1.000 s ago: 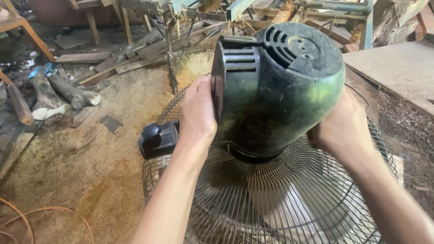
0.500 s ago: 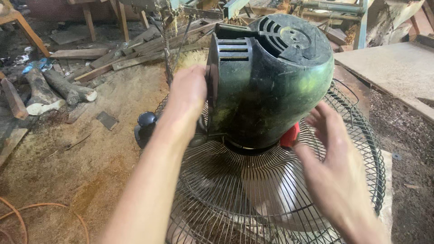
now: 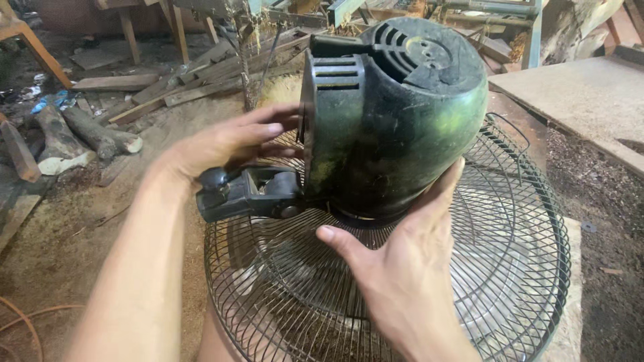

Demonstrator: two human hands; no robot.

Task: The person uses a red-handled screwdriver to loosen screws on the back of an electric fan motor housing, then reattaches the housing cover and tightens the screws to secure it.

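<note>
Green-black domed plastic fan motor housing (image 3: 396, 114) atop round wire fan guard (image 3: 510, 268), left hand (image 3: 225, 144) fingers spread on its side, right hand (image 3: 396, 268) open, cupping underside, black mount bracket (image 3: 245, 193) beside.

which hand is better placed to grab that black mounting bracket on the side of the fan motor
Probably the left hand: its fingers sit just above the black bracket. The right hand cups the motor housing underneath.
</note>
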